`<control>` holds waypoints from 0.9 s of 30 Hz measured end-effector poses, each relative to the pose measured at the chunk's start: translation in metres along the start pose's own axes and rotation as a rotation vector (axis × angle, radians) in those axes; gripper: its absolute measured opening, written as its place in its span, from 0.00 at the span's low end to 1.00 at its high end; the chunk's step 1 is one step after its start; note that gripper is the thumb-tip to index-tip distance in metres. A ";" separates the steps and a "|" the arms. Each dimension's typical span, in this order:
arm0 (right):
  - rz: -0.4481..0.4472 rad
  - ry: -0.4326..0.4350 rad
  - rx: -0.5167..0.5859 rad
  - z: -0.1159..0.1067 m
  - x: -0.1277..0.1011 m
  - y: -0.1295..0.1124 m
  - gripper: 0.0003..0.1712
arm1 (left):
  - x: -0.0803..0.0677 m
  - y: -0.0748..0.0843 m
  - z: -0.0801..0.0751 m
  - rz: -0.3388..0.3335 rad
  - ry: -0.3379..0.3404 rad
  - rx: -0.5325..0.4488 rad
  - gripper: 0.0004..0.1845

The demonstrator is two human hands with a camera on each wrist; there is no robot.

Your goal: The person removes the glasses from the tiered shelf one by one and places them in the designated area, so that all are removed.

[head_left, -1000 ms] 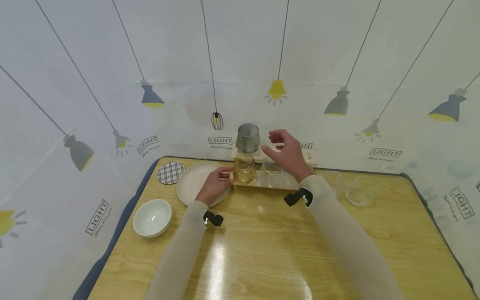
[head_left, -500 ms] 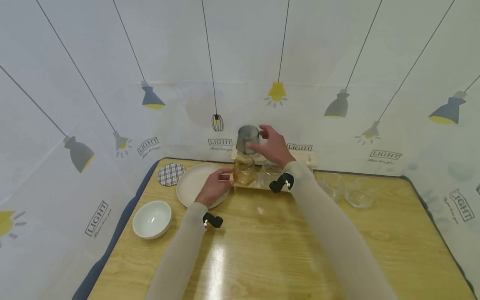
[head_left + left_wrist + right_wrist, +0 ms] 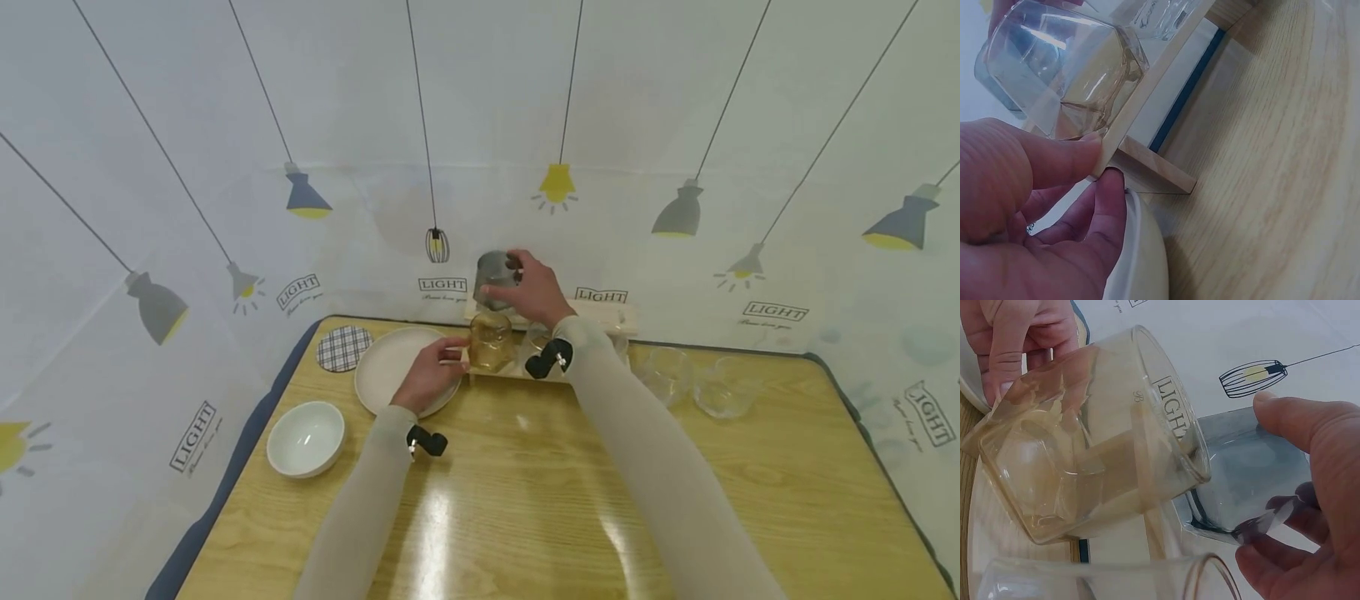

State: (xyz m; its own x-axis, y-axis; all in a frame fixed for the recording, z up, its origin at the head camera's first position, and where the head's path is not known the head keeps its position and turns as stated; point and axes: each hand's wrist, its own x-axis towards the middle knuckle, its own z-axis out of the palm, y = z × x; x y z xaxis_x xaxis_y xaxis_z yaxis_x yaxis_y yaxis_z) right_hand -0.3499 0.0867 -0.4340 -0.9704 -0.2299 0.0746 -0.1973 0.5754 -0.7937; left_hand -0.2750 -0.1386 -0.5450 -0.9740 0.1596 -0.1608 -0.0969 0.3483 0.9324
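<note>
— What is each hand doing, from the left?

— The left hand [image 3: 429,373] pinches the end of the pale wooden cup rack [image 3: 1147,84] between thumb and curled fingers, over the rim of the cream round plate [image 3: 382,371]. An amber glass tumbler [image 3: 491,340] sits upturned on the lower rail.

— And the right?

— The right hand [image 3: 531,290] has its thumb and fingers curled round the smoky grey glass tumbler [image 3: 495,277] on the upper rail, against the lamp-print backdrop [image 3: 225,125].

— How would that tumbler handle?

— Probably light, rigid, smooth-walled and breakable; I'd hold it round the sides, mid-height, not by the rim.
</note>
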 end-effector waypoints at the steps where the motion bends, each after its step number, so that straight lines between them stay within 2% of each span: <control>1: -0.002 -0.001 0.003 0.000 0.000 0.000 0.52 | 0.000 0.000 0.000 -0.001 -0.001 0.000 0.26; 6: -0.019 0.000 0.016 -0.003 -0.001 0.001 0.52 | 0.001 0.001 0.000 0.003 -0.007 -0.007 0.26; 12: -0.049 0.018 0.081 -0.013 -0.010 -0.001 0.51 | 0.001 -0.002 0.001 0.007 0.001 -0.009 0.26; 19: -0.111 0.138 0.155 -0.028 -0.033 0.002 0.48 | 0.003 -0.004 0.002 0.024 0.005 -0.009 0.27; 27: -0.175 0.248 0.265 -0.053 -0.071 0.009 0.43 | 0.001 -0.005 -0.001 0.011 -0.002 0.022 0.26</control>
State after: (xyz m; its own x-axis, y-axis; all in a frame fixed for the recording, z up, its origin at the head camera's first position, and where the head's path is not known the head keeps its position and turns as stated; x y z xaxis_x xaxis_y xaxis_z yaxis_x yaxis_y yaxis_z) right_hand -0.2900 0.1498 -0.4140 -0.9358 -0.0913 0.3406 -0.3516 0.3142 -0.8818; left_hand -0.2756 -0.1410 -0.5493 -0.9746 0.1652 -0.1510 -0.0815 0.3663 0.9269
